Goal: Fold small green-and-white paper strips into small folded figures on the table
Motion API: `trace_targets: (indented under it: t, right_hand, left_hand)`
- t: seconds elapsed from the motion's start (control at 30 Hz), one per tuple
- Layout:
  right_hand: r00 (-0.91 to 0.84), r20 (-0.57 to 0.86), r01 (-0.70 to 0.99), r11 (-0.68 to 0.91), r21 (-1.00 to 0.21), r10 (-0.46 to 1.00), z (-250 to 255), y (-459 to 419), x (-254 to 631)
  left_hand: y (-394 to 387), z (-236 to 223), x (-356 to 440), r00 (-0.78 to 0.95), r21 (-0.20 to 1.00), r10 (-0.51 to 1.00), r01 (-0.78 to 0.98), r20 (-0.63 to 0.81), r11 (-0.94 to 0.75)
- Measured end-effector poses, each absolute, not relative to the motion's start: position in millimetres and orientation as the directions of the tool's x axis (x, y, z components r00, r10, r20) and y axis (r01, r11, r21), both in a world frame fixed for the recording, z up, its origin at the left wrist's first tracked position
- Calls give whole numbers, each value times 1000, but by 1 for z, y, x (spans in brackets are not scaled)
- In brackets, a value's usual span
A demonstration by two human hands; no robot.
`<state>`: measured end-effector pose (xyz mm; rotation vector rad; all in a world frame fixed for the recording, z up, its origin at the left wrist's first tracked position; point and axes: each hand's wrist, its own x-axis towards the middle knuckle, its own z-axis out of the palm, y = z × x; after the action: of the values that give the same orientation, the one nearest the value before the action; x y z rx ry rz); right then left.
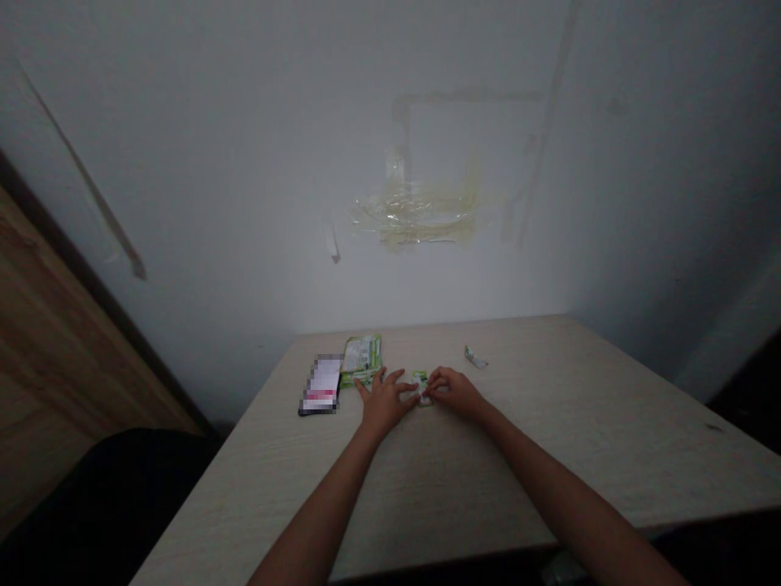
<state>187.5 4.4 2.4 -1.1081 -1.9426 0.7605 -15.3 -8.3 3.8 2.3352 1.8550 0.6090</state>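
A small green-and-white packet (420, 387) lies on the pale wooden table (549, 439), between my two hands. My left hand (383, 400) rests on the table with its fingers spread, and its fingertips touch the packet's left side. My right hand (455, 391) is curled, and its fingertips pinch the packet's right edge. Both forearms reach in from the bottom of the view.
A larger green-and-white pouch (361, 359) lies just left of my left hand, beside a phone-like flat object (321, 386). A small torn scrap of wrapper (475, 356) lies to the right. A white wall with tape residue (421, 213) stands behind. A wooden panel (49, 325) is at left.
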Motion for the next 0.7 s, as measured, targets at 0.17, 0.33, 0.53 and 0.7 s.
trace_targets:
  t: [0.17,0.33,0.53,0.7]
  right_hand:
    - [-287,376,528,473,-705,881,0,11,184]
    - [-247,371,550,444,-707,896,-6,20,179]
    - [-191,397,643,421,-640,897,-3,21,174]
    - [-176,395,753,382,-535,902,-2,23,169]
  left_hand:
    - [-8,4,-15,178,320,958,915,225,-245]
    - [-8,4,-14,170,334,961,912,218,-237]
    - [-9,7,-14,180,324,960,914,216,-244]
    - [-7,5,-14,177,316,962,919,208,-237]
